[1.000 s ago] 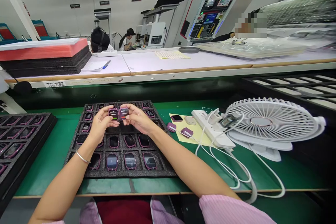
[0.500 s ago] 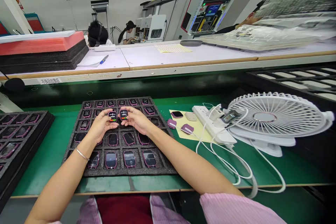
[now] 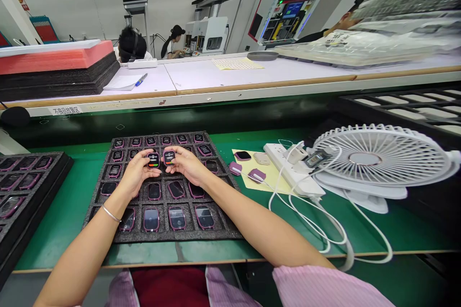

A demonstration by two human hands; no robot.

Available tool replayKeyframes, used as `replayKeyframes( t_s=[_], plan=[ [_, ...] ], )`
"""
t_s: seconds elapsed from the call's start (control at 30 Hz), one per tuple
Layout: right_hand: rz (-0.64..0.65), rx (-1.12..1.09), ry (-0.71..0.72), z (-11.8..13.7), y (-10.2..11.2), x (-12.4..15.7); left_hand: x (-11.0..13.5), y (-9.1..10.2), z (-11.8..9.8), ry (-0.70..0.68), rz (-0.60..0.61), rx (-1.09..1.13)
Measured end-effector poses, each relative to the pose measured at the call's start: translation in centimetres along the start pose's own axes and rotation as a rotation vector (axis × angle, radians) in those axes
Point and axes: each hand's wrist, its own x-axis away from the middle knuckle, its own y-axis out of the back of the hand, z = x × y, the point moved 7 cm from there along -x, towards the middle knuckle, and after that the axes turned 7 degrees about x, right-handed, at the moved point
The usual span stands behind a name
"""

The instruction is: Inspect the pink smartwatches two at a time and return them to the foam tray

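Note:
My left hand (image 3: 139,172) grips a small smartwatch body (image 3: 153,159) between thumb and fingers, its lit screen showing white text and a coloured band. Close beside it, my right hand (image 3: 184,165) pinches a second smartwatch body (image 3: 169,156), purple-edged, also with a lit screen. Both are held above a dark grey foam tray (image 3: 162,236) whose compartments hold several more purple-framed watches. Watches in the back rows show text; those nearer me, such as this watch (image 3: 151,219), have dark screens. My hands hide some middle compartments.
Another foam tray of watches (image 3: 30,180) lies at the left. To the right, a yellow sheet (image 3: 248,183) carries watches and purple charging pieces, beside a white power strip (image 3: 288,165), loose cables (image 3: 313,223) and a white fan (image 3: 363,158). A raised shelf (image 3: 201,87) runs behind; people sit beyond it.
The coloured band on the right-hand watch's screen no longer shows; the left one still has its band. Both hands stay almost in place, and the view has shifted slightly.

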Motion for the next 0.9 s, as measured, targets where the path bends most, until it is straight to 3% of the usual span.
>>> replayKeyframes(
  t_s=[0.43, 0.7, 0.9],
  plan=[
    [0.019, 0.084, 0.052, -0.3, 0.2, -0.1, 0.0, 0.1, 0.2, -0.055, 0.027, -0.091],
    [0.068, 0.039, 0.003, -0.5, -0.2, -0.1, 0.2, 0.1, -0.3, -0.15, 0.051, -0.277],
    [0.13, 0.016, 0.022, -0.2, -0.7, 0.2, 0.3, -0.1, -0.9, -0.095, 0.079, -0.192]
  ],
)
